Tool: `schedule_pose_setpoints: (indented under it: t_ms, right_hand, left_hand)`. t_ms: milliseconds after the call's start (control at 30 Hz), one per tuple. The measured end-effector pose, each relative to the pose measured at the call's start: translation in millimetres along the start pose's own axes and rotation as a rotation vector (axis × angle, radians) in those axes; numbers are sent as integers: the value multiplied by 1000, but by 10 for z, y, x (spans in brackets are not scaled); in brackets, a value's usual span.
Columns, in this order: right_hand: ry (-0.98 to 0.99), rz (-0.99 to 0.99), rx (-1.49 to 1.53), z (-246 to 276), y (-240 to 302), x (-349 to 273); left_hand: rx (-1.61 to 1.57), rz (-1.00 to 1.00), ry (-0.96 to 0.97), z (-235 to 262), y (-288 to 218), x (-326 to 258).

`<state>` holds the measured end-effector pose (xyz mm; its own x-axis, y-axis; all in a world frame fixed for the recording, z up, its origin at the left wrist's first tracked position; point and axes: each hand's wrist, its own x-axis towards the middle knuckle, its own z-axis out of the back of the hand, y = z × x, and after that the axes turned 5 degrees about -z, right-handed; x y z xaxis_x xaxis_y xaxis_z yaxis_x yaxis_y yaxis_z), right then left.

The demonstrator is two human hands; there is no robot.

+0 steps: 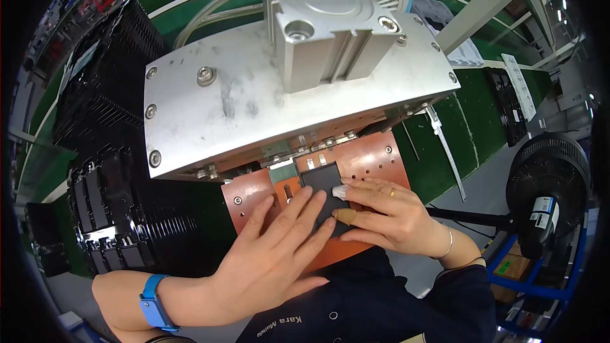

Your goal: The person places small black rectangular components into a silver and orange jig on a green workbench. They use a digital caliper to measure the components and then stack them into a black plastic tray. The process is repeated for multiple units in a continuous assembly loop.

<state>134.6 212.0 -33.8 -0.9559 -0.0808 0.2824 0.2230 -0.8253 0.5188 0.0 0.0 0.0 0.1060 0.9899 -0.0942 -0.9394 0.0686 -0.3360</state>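
A dark grey flat rectangular part lies on an orange fixture plate, below the front edge of a metal press. Two small metal tabs show at its far end. My left hand is open, its spread fingers reaching over the part's left side and near end. My right hand holds the part's right edge, its fingers bent towards the thumb. One right fingertip wears a white cover, another a tan one. The part's near end is partly hidden under my fingers.
Over the fixture stands the silver press housing with a square cylinder on top. Stacked black trays rise at the left; a nearer tray holds similar dark parts. At the right are a black fan and a blue frame.
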Motion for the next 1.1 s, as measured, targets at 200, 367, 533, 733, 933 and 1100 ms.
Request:
schedule_pose_setpoints:
  t_ms: [200, 367, 533, 733, 933, 1100]
  right_hand:
    - [-2, 30, 1, 39, -116, 158]
    - [13, 12, 1, 53, -124, 150]
    - [26, 30, -2, 67, -102, 181]
    - [46, 13, 25, 61, -119, 160]
    - [49, 12, 62, 46, -135, 152]
    - [49, 8, 66, 53, -118, 165]
  left_hand:
    - [-21, 37, -57, 17, 64, 52]
    - [-39, 32, -39, -8, 88, 69]
    - [-32, 53, -21, -4, 54, 29]
    - [-22, 66, 18, 28, 54, 54]
    - [-20, 76, 44, 41, 51, 64]
    - [-23, 75, 24, -1, 50, 50]
